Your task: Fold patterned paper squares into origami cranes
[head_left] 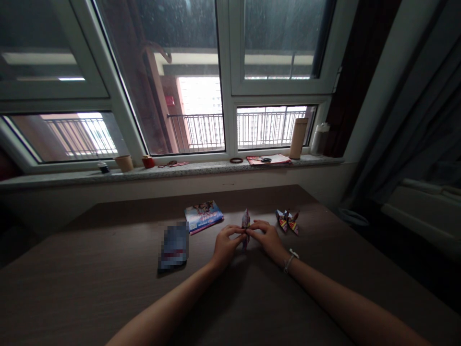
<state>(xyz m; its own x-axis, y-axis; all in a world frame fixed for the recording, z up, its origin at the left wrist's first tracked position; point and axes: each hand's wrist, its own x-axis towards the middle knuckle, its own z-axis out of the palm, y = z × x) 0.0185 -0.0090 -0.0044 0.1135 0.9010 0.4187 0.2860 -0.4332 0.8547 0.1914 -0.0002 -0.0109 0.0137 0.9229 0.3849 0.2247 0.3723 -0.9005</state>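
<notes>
While hands (225, 244) pinch paper (246, 218), window (227, 91) faces brown table (104, 259).

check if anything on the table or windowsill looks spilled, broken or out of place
Nothing stands out as spilled or broken. The tan flask and brown cup stand upright on the windowsill; the printed papers lie flat on the table. The dark slab beside them is pixelated, so I cannot judge it.

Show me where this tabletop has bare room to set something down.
The widest bare patch of the table lies left of the blurred dark item. Another lies between the forearms. It is crowded mid-table, where the left hand and right hand pinch the folded paper, with booklets to their left and folded pieces to their right.
</notes>
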